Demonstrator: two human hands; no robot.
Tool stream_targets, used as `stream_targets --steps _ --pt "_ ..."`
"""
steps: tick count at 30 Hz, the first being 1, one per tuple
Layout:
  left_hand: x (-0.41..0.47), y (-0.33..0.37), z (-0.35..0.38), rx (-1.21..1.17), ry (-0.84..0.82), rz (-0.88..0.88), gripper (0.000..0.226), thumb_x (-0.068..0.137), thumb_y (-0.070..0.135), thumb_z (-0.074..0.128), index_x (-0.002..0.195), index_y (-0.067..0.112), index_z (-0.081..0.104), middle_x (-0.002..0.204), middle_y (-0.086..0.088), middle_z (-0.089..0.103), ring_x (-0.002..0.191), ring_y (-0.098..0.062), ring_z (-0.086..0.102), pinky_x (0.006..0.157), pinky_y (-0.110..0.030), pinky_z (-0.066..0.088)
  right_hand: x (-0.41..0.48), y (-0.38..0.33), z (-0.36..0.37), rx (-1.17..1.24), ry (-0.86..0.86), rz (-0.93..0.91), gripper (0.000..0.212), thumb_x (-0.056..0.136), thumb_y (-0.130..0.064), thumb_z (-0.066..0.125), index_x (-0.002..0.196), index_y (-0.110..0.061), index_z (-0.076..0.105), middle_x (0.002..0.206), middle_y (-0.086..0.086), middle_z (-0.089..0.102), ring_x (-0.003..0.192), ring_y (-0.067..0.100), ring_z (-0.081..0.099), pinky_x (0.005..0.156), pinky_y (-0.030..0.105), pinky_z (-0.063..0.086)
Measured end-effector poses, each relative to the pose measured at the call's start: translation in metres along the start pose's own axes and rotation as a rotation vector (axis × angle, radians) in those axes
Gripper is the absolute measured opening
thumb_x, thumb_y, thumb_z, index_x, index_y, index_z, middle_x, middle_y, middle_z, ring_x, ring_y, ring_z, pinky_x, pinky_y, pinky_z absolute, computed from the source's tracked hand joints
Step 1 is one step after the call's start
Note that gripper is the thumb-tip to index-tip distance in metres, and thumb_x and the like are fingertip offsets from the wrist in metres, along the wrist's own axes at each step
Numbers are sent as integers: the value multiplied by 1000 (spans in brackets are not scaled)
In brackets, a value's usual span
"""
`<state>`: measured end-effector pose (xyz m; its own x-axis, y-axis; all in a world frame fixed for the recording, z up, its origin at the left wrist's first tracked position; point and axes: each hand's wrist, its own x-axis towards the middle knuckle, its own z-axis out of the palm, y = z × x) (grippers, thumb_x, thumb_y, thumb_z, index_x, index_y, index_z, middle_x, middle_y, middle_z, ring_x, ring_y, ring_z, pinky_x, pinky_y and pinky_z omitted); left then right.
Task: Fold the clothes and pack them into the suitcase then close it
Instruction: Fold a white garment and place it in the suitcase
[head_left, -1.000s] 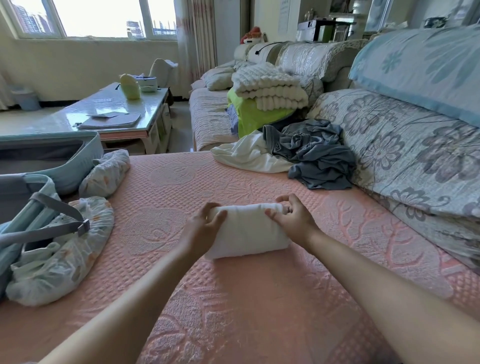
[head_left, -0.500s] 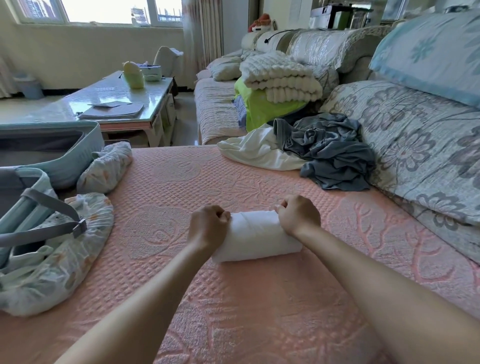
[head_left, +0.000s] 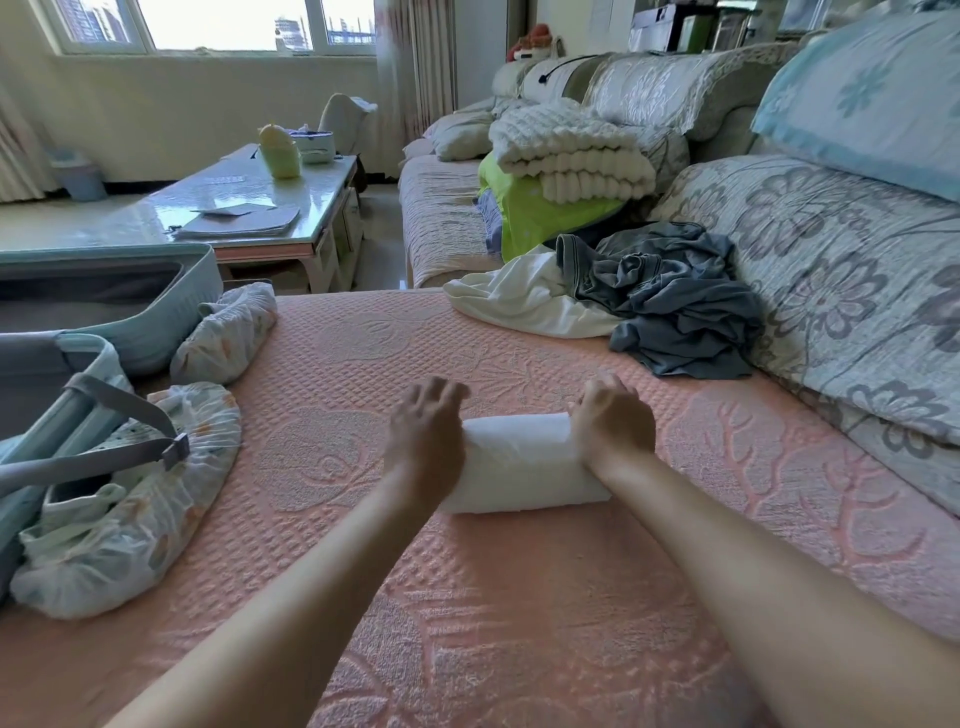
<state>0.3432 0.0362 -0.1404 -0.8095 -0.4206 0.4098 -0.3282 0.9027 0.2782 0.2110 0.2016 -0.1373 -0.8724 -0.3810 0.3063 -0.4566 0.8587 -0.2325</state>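
A white garment rolled into a tight bundle (head_left: 519, 462) lies on the pink textured bed cover (head_left: 363, 364). My left hand (head_left: 427, 426) rests on its left end with fingers curled over the far side. My right hand (head_left: 613, 423) grips its right end, fingers curled round the roll. The open light-blue suitcase (head_left: 130, 306) stands at the left edge, its grey straps (head_left: 119, 410) hanging loose. A white garment (head_left: 524, 301) and a crumpled grey-blue garment (head_left: 670, 301) lie unfolded at the back of the bed.
Floral fabric covers (head_left: 130, 499) lie by the suitcase. A stack of folded blankets (head_left: 566, 156) sits on the sofa behind. Floral cushions (head_left: 831, 270) line the right side. A glass coffee table (head_left: 244, 202) with papers stands at the back left.
The white garment has been rolled away from me into a tighter bundle. Both hands curled over its ends; the left hand's fingers have now loosened a little.
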Motion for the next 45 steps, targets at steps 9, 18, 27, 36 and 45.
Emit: stream_targets --steps 9,18,27,36,45 --pt "-21 -12 6 48 -422 269 111 68 53 77 151 7 19 152 -8 30 140 -26 33 115 -35 29 -31 20 5 -41 -366 -594 103 75 -78 46 157 -19 23 160 9 30 148 27 26 122 43 22" --pt "-20 -11 1 103 -354 235 64 89 8 55 148 11 32 138 -8 47 122 -28 51 99 -37 43 -32 17 16 -88 -110 -597 45 88 -9 52 133 -5 57 116 17 65 99 39 65 70 46 60" --pt "-39 -60 -16 172 -207 395 70 72 10 72 137 19 47 131 -2 57 112 -27 62 88 -40 53 -62 -5 5 -205 -80 -795 69 68 -53 60 124 -11 62 102 13 63 88 32 60 74 42 51" --pt "-59 -36 -36 43 -479 -35 83 86 21 53 157 25 12 163 3 11 149 -21 11 118 -42 25 -46 -54 -28 19 -327 -555 43 93 -54 50 123 -22 50 130 4 49 123 25 44 105 39 34" --pt "-63 -18 -44 -370 -315 -553 44 104 41 39 133 12 54 130 -13 58 119 -28 52 89 -32 38 -53 -66 -3 -69 -439 -573 69 92 -72 27 154 -45 14 150 9 39 137 31 39 112 46 30"
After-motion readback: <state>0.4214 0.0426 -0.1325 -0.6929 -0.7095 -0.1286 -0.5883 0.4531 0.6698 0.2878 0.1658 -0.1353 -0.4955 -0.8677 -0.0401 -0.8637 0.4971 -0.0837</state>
